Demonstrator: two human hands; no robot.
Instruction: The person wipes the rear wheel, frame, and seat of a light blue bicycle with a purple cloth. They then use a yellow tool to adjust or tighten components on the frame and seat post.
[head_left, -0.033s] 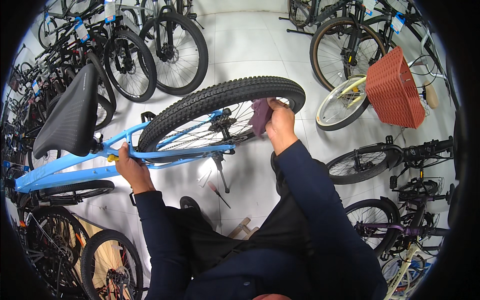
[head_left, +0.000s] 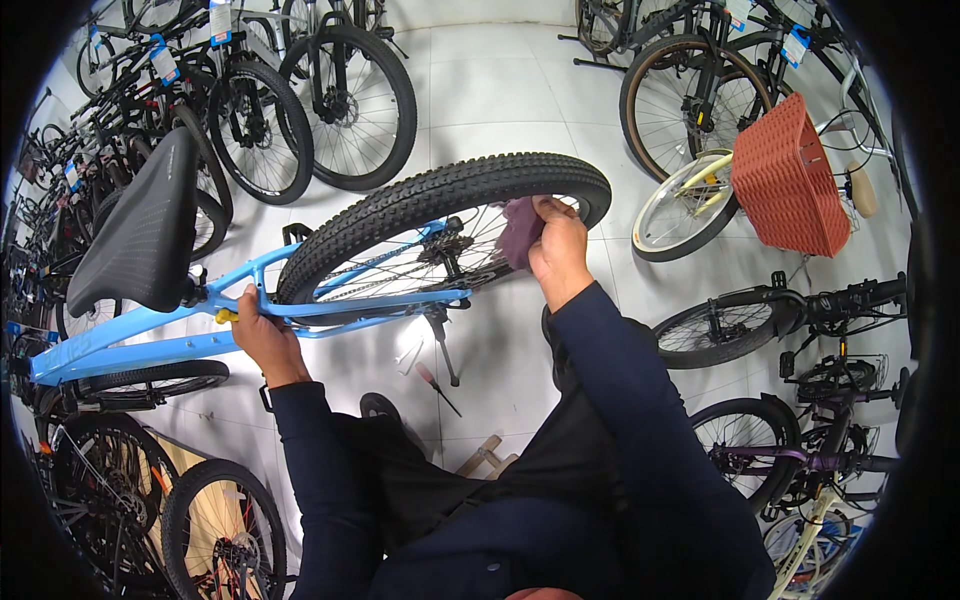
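Note:
A blue bicycle [head_left: 150, 342] stands tilted before me, its black saddle [head_left: 140, 225] at the left and its knobbly rear wheel [head_left: 450, 185] stretching to the right. My left hand [head_left: 265, 340] is closed round the blue frame just behind the saddle; a small yellow thing [head_left: 226, 316] shows beside its fingers. With my right hand [head_left: 560, 245] I pinch a purple cloth [head_left: 519, 232] against the right part of the wheel, at the spokes and the inner side of the rim. The sprockets [head_left: 446, 250] and chain sit left of the cloth. Part of the rim is hidden behind the hand.
A screwdriver [head_left: 438, 388] lies on the white floor below the bike's kickstand [head_left: 443, 345]. Near my feet is a wooden stool [head_left: 482, 455], partly hidden. Rows of bikes stand left and right; one at the right carries a reddish-brown basket [head_left: 790, 185].
The purple cloth has shifted slightly in my right hand and its folds look different. My left hand and the bicycle stay put.

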